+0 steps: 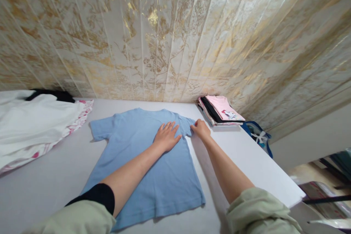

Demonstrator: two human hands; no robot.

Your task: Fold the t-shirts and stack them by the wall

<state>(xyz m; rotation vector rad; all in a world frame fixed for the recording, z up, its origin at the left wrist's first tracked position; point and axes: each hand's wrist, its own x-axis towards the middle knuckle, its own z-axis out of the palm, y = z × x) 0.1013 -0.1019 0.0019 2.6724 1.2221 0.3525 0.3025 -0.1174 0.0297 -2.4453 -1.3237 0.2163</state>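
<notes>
A light blue T-shirt (137, 153) lies spread flat on the white table (246, 161), collar end toward the wall. My left hand (166, 136) rests flat on the shirt's upper right part, fingers spread and open. My right hand (201, 129) is closed in a pinch on the edge of the shirt's right sleeve (189, 126).
A folded stack of clothes (221, 111) with a pink top sits at the table's far right, against the marbled wall. A loose pile of white, pink-patterned and black garments (35, 124) covers the left. A blue bag (257, 135) hangs past the table's right edge.
</notes>
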